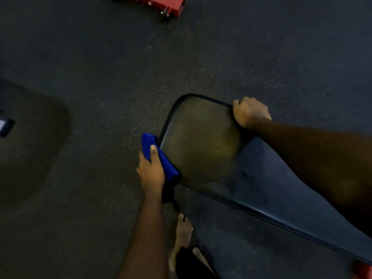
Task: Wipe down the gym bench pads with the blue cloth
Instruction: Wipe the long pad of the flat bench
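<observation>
A dark padded gym bench pad (201,141) runs from the centre of the view toward the lower right. My left hand (151,172) grips the blue cloth (159,158) and holds it against the pad's left edge, thumb on top of the cloth. My right hand (249,112) is curled over the pad's far right corner, gripping its edge. My right forearm crosses above the pad and hides part of it.
Dark speckled rubber floor (120,77) surrounds the bench. A red metal frame piece (161,4) lies at the top. A dark rounded shape (30,137) sits at the left edge. My bare foot (183,230) stands below the bench. A red part (362,270) shows at bottom right.
</observation>
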Demonstrator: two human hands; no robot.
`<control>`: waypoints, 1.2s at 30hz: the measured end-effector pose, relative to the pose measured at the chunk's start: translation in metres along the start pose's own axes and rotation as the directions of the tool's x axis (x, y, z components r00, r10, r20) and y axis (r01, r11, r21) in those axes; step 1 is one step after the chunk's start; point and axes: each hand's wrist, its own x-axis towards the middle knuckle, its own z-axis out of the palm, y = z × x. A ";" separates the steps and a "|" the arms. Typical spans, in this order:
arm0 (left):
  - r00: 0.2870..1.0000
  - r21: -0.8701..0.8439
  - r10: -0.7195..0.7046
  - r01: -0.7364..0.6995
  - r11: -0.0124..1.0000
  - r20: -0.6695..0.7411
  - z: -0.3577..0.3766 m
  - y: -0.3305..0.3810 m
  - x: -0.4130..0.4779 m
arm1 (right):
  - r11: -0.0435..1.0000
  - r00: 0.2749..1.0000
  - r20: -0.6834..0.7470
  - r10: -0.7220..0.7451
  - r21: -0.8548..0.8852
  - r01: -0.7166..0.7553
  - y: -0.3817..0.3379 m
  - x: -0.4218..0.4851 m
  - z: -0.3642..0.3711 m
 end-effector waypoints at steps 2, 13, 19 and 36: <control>0.993 -0.050 -0.034 0.029 0.998 -0.117 0.011 0.001 -0.007 | 1.000 1.000 0.009 -0.019 0.007 0.019 0.002 0.000 0.000; 0.949 -0.180 -0.076 0.020 0.983 -0.306 0.042 -0.021 -0.063 | 0.998 0.998 -0.039 -0.059 -0.027 0.058 0.008 0.005 0.004; 0.932 -0.052 0.040 -0.063 0.997 -0.361 0.055 -0.016 -0.049 | 0.992 0.993 -0.071 -0.097 -0.083 0.091 0.010 0.008 0.005; 0.857 -0.166 -0.164 0.093 0.982 -0.488 0.096 -0.004 -0.108 | 0.989 0.993 -0.037 -0.109 -0.100 0.105 0.012 0.013 0.006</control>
